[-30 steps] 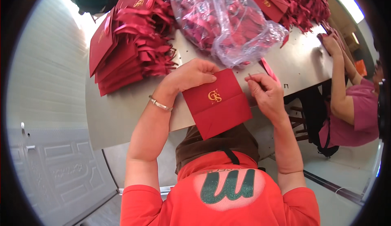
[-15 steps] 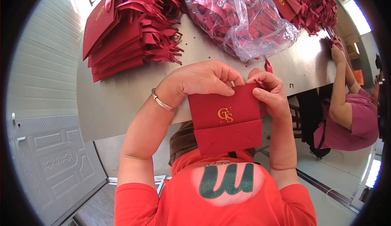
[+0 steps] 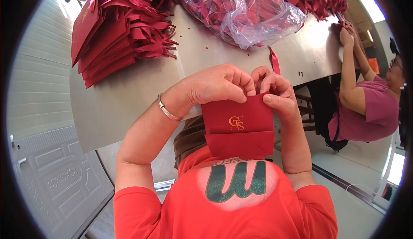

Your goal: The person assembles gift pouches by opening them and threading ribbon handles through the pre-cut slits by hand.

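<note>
Tabletop (image 3: 124, 110) of pale metal runs across the scene, its near left corner reaching toward the person's left side. Beyond its near edge, toward the right, sits a co-worker (image 3: 368, 107) in a purple-pink top, both hands at dark red material too small to make out. A clear plastic sack (image 3: 245, 13) full of red ribboned pieces lies well back from the near edge. To its left, close to the left edge, a stack of red bags (image 3: 107, 52) leans in overlapping layers, ribbons toward the middle. To its right, farther back, is a ribboned pile (image 3: 318, 0) in the same red.

One red paper bag (image 3: 254, 114) is held at the near edge, in front of the person's body, opening upward, its base folded flat against it. The left hand (image 3: 221, 84) has a narrow grip on its top edge, thumb on the front face. The right hand (image 3: 278, 93) pinches its upper right corner, thumb in front; whether those fingers also hold a ribbon end cannot be told. A red ribbon strip (image 3: 274, 61) lies just past the right hand. A silver bracelet (image 3: 167, 109) circles the left wrist. Gold lettering (image 3: 236, 123) marks the held bag's front. Tiny red specks (image 3: 206, 48) dot the metal before the sack.
</note>
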### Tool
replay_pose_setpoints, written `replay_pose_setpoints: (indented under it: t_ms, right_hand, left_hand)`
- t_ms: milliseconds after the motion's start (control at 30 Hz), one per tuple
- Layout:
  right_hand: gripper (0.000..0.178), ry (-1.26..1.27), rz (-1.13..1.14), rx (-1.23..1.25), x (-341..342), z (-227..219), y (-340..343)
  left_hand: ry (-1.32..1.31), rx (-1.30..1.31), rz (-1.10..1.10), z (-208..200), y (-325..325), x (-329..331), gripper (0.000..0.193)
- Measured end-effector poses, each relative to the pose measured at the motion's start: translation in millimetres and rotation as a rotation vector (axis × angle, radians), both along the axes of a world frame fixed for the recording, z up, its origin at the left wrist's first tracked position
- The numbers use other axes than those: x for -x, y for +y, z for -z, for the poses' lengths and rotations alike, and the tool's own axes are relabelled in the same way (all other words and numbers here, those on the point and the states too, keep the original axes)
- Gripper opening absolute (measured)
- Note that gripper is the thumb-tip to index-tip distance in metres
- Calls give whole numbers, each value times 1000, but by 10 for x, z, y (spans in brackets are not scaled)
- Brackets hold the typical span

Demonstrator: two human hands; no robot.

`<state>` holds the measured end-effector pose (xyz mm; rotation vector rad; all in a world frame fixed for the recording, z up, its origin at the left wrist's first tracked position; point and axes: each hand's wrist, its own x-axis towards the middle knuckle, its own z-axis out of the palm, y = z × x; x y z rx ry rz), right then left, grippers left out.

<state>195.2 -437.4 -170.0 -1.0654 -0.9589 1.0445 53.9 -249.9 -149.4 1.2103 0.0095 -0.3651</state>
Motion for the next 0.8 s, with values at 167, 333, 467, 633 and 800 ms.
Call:
replay_pose_setpoints:
  t_ms: [167, 333, 467, 633, 800]
  right_hand:
    - [12, 25, 19, 14, 129, 20, -69]
    - [10, 168, 92, 46, 201, 62, -134]
    - [8, 188, 167, 29, 248, 53, -158]
    - [8, 174, 166, -16, 263, 83, -190]
    - [9, 190, 126, -39, 284, 92, -177]
  left_hand:
    - [26, 45, 102, -52, 19, 33, 13]
    - [32, -36, 130, -48, 3, 25, 23]
    - [53, 98, 49, -29, -85, 36, 27]
    - [31, 160, 90, 15, -112, 29, 29]
    - [19, 134, 112, 20, -106, 38, 25]
